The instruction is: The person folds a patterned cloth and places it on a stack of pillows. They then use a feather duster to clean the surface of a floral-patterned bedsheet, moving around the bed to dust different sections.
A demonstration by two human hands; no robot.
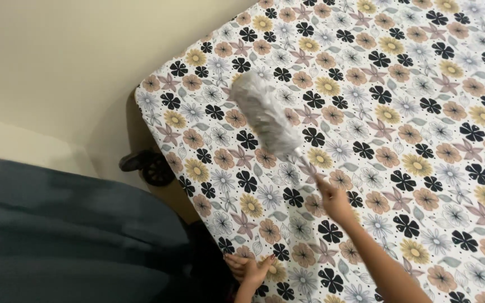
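Right hand's grip (334,199) is wrapped around the thin handle of a fluffy grey duster (265,115), its head at upper centre on the flower-patterned bedsheet (422,112); left hand (248,269) presses flat, fingers spread, at the bottom edge.

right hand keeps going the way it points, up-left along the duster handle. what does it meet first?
Probably the grey fluffy duster head that the right hand holds by its handle; beyond it lie the floral sheet and its corner near the wall. Depth is unclear.

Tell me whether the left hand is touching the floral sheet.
Touching. The head view shows the left hand lying flat on the edge of the floral sheet, with no gap between them, while the right hand holds the grey duster.
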